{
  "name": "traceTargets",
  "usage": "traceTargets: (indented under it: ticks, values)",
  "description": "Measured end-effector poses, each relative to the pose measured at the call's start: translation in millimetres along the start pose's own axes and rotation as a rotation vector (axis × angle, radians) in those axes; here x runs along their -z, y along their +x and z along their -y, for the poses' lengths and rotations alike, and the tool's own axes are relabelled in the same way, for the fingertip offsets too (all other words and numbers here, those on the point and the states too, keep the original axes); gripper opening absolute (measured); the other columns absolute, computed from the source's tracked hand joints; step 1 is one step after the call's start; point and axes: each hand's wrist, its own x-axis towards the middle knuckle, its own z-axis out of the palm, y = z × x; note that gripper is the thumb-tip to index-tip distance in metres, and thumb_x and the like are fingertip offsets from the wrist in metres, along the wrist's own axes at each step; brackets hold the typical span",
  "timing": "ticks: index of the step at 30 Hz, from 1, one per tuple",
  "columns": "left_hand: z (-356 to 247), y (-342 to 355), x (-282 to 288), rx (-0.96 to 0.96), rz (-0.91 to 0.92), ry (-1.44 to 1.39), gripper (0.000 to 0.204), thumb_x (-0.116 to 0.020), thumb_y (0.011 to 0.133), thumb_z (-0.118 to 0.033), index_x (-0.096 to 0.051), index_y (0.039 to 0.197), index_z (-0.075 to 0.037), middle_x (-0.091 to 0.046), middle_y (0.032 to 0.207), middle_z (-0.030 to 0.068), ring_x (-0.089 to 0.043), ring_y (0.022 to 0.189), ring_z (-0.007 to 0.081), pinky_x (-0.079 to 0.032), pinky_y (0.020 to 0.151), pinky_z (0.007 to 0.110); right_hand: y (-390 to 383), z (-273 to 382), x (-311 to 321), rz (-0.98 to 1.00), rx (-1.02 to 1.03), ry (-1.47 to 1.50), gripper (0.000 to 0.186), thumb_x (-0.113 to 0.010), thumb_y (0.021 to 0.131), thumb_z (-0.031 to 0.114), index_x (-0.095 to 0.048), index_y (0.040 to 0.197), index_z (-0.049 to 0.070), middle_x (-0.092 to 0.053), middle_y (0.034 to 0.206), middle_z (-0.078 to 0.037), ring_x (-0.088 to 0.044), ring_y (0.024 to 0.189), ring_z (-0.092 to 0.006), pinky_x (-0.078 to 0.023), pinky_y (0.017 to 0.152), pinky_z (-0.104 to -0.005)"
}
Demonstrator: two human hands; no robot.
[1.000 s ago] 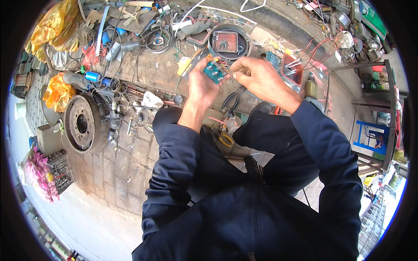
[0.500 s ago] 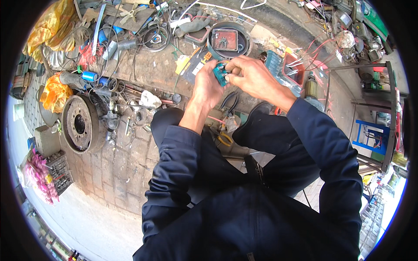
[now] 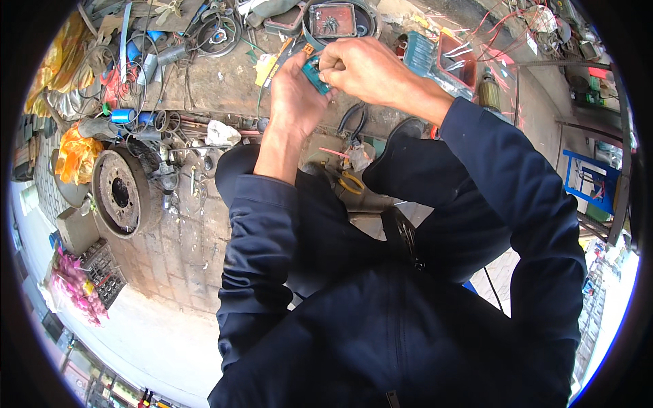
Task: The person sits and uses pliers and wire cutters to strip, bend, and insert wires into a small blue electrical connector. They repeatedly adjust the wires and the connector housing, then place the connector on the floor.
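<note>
My left hand [image 3: 294, 92] is closed around a small teal plastic part [image 3: 315, 76] with metallic or dark bits on its upper face. From the right, my right hand [image 3: 360, 66] reaches over it, with thumb and fingers pinched together at the part's upper side. Whatever sits between those right fingertips is hidden or too small to make out. Both hands are above the littered ground, in front of a round metal housing [image 3: 375, 30]. Below them lie dark-handled pliers [image 3: 350, 122] and a pair with yellow handles [image 3: 352, 182].
A rusty wheel drum [image 3: 115, 194] stands at left beside an orange plastic bag [image 3: 77, 158]. Beyond my right hand are a teal tray [image 3: 420, 56] and a red tray [image 3: 457, 58] of wires. Scrap parts and cables crowd the far left. A dark metal frame [image 3: 622, 149] stands at right.
My hands and the teal part have shifted up and left in the picture, while the surroundings have shifted too as the view moved. The right fingers still pinch at the part.
</note>
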Motion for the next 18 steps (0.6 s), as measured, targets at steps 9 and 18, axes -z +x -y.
traceTargets:
  ticks: [9,18]
  values:
    - [0,2,1,-0.046,0.083,0.01,0.036,-0.037,0.108,-0.03,-0.051,0.133,-0.008,-0.059,0.13,0.0098,-0.056,0.121,0.0251,-0.043,0.105,0.05,6,-4,8,-0.013,-0.069,0.013,0.02,-0.068,0.086,0.019,-0.075,0.093,0.002,-0.072,0.078,-0.018,-0.072,0.077,-0.0344,-0.055,0.072,-0.0449]
    - [2,4,3,-0.081,0.077,0.07,0.031,-0.049,0.106,-0.029,-0.054,0.126,-0.006,-0.062,0.12,0.0099,-0.059,0.114,0.0239,-0.051,0.101,0.049,5,-6,15,-0.057,-0.055,0.06,0.021,-0.069,0.086,0.02,-0.075,0.093,0.001,-0.071,0.079,-0.02,-0.072,0.077,-0.0353,-0.055,0.07,-0.0435]
